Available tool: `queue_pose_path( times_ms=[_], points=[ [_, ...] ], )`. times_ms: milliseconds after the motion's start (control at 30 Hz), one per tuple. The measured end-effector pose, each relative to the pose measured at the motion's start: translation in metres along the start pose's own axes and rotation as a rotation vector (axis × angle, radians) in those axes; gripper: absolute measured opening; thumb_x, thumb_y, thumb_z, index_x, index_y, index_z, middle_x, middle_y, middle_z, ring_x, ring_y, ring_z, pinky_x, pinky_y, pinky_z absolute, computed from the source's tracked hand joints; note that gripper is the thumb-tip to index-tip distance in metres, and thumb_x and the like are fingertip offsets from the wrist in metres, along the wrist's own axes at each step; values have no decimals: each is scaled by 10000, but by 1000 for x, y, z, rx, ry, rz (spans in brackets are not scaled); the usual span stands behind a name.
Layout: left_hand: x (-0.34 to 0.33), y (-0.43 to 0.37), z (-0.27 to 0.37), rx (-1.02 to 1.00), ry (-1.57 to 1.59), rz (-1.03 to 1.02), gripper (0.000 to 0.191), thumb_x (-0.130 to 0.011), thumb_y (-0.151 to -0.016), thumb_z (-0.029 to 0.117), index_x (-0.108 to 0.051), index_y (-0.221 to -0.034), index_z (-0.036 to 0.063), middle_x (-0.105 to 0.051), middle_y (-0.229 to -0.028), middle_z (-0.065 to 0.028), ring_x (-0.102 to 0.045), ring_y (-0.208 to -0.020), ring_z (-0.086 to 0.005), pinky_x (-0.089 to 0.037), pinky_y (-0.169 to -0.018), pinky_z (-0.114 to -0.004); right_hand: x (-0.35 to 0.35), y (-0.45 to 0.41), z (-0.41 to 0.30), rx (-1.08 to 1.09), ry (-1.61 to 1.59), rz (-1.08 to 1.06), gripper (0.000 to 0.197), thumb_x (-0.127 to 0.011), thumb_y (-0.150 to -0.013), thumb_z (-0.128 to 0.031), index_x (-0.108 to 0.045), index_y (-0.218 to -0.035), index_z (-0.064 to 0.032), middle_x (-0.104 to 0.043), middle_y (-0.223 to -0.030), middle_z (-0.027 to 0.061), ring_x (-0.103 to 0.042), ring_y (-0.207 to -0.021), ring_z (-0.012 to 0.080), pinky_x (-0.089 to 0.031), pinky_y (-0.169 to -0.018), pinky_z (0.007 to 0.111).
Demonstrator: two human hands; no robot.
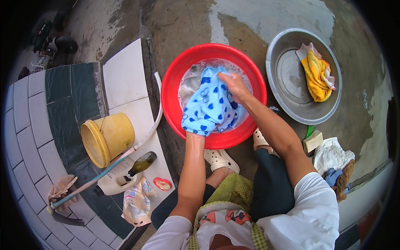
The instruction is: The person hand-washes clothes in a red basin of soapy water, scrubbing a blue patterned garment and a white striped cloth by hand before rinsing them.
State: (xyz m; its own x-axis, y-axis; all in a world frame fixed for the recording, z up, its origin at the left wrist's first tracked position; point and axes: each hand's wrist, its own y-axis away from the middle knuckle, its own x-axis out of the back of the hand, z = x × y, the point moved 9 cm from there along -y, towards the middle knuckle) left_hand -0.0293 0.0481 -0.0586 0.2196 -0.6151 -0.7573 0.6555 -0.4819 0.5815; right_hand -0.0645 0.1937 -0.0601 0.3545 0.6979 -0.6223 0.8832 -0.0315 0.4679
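A light blue cloth (pixel 210 104) with dark blue hearts and flower outlines is bunched over a red plastic basin (pixel 168 103). My right hand (pixel 234 86) pinches its upper part between thumb and fingers. The cloth covers my left hand, and only the wrist and forearm show below its lower edge. Sudsy water (pixel 189 82) lies in the basin beneath. To the right, a yellow cloth (pixel 317 75) with pale edges rests inside a grey metal basin (pixel 290 104).
On the tiled ledge at left are a yellow bucket (pixel 122 131) on its side, a hose (pixel 147 136), a white jug (pixel 114 179), a dark green bottle (pixel 143 164) and a plastic pouch (pixel 132 203). At right, a soap bar (pixel 312 141) sits beside piled clothes (pixel 332 156).
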Motion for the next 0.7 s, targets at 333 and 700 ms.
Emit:
queue_pose_path(
  times_ms=[333, 700],
  points=[
    [-8, 1, -31, -18, 16, 171, 348, -375, -913, 328, -510, -1119, 83, -563, -1067, -61, -549, -970, -194, -449, -866, -338, -87, 65, 21, 782, 1017, -282, 188, -636, -683, -237, -528, -689, -84, -544, -684, 100, -567, -673, 298, -445, -587, 387],
    [-3, -11, -52, 41, -50, 268, 372, -416, -908, 307, -476, -1169, 48, -544, -1093, -65, -535, -1011, -194, -454, -879, -341, -26, 22, 6, 616, 1303, 94, 221, -594, -664, -288, -588, -586, -82, -594, -623, 133, -593, -582, 318, -468, -520, 433]
  ],
)
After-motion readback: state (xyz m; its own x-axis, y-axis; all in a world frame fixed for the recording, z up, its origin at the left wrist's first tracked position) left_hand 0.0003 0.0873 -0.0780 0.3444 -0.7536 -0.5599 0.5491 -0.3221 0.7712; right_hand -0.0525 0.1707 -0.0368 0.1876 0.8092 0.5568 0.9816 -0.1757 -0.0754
